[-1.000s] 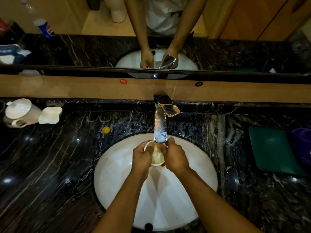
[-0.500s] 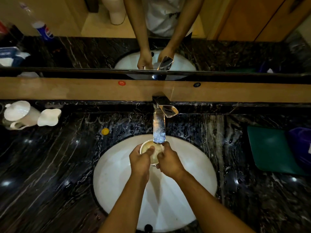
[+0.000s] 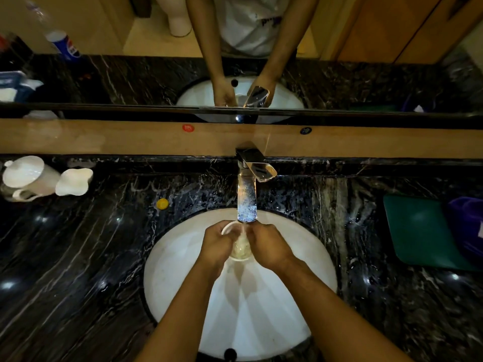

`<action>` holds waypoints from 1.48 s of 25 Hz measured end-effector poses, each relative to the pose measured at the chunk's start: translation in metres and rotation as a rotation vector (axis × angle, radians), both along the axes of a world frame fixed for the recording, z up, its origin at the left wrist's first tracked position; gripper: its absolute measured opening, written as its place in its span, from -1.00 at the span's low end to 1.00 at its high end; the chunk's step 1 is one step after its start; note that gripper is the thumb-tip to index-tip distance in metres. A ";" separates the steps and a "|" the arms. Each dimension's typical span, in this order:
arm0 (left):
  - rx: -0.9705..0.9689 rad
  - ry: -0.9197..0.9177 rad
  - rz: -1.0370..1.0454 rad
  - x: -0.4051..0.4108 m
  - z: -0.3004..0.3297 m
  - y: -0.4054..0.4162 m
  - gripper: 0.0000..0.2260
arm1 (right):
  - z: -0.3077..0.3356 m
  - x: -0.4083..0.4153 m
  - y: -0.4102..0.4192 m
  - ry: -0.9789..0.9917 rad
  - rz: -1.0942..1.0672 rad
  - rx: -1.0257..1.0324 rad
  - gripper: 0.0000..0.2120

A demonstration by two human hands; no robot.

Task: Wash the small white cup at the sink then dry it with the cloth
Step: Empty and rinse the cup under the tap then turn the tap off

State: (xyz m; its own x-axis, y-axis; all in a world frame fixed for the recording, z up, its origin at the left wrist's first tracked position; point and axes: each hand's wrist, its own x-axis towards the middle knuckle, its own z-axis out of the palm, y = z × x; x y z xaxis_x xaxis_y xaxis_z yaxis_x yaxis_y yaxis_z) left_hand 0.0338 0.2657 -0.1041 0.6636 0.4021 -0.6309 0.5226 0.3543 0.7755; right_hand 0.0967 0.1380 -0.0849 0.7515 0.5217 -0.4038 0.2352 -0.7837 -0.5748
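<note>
The small white cup (image 3: 239, 246) is held over the white sink basin (image 3: 177, 270), right under the chrome tap (image 3: 247, 197). A thin stream of water runs from the spout into the cup. My left hand (image 3: 218, 244) grips the cup's left side and my right hand (image 3: 269, 244) grips its right side. Only the rim and part of the inside show between my fingers. A purple cloth (image 3: 467, 226) lies at the far right of the counter, partly on a green mat (image 3: 418, 231).
White cups and a white dish (image 3: 74, 181) stand at the counter's back left, beside a white jug (image 3: 28, 176). A yellow bottle cap (image 3: 162, 203) lies left of the tap. A wooden ledge and a mirror rise behind the black marble counter (image 3: 65, 257).
Both hands have turned the cup under the tap; its mouth now faces more towards me and water runs into it. The view has shifted slightly.
</note>
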 end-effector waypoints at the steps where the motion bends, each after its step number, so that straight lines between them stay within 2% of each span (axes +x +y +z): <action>1: -0.006 0.003 0.083 0.000 -0.001 -0.001 -0.80 | -0.001 -0.003 0.002 0.037 -0.026 0.028 -0.70; 4: -0.161 -0.026 0.330 -0.002 -0.003 -0.009 -0.77 | 0.001 -0.014 0.014 0.304 -0.289 0.231 -0.61; 6: -0.144 -0.024 0.376 -0.001 -0.005 -0.016 -0.71 | 0.000 -0.020 0.022 0.455 -0.459 0.366 -0.64; 7: -0.104 -0.017 0.371 -0.001 -0.006 -0.018 -0.69 | -0.002 -0.021 0.023 0.467 -0.504 0.377 -0.70; 9: -0.035 -0.024 0.314 -0.001 -0.006 -0.020 -0.66 | -0.003 -0.014 0.018 0.319 -0.466 0.226 -0.84; 10: -0.022 -0.029 0.276 -0.002 -0.006 -0.019 -0.67 | -0.003 -0.008 0.014 0.195 -0.391 0.093 -0.84; 12: -0.014 -0.037 0.202 -0.004 -0.005 -0.015 -0.72 | -0.003 0.002 0.007 -0.017 -0.235 -0.113 -0.72; 14: 0.016 -0.014 0.167 -0.005 -0.007 -0.009 -0.79 | -0.001 0.004 0.006 -0.094 -0.131 -0.165 -0.66; 17: -0.028 0.039 0.174 -0.003 -0.007 -0.005 -0.86 | -0.001 0.000 0.005 -0.039 -0.072 -0.106 -0.68; 21: -0.094 0.030 0.237 -0.003 -0.003 -0.003 -0.78 | -0.004 -0.012 0.002 -0.007 -0.074 -0.023 -0.67; 24: -0.310 -0.038 0.342 -0.009 -0.002 -0.008 -0.67 | -0.006 -0.020 0.010 0.093 -0.285 0.057 -0.74; 26: -0.301 -0.058 0.359 -0.010 -0.002 -0.014 -0.68 | -0.009 -0.021 0.015 0.290 -0.480 0.178 -0.77; 28: -0.201 -0.044 0.362 -0.007 -0.002 -0.020 -0.74 | -0.011 -0.023 0.015 0.357 -0.550 0.207 -0.82; 29: -0.150 -0.029 0.361 -0.005 -0.002 -0.020 -0.77 | -0.011 -0.022 0.012 0.302 -0.511 0.155 -0.81; 31: -0.070 -0.014 0.311 -0.004 -0.004 -0.016 -0.80 | -0.012 -0.017 0.006 0.066 -0.324 -0.086 -0.65; 33: -0.023 -0.007 0.207 -0.004 -0.005 -0.012 -0.81 | -0.011 -0.010 0.002 -0.068 -0.214 -0.252 -0.48; 35: 0.045 0.022 0.134 -0.003 -0.005 -0.009 -0.82 | -0.009 -0.002 0.001 -0.078 -0.169 -0.281 -0.45; 37: 0.123 0.053 0.075 -0.001 -0.004 -0.004 -0.80 | -0.006 0.001 0.003 -0.059 -0.121 -0.194 -0.58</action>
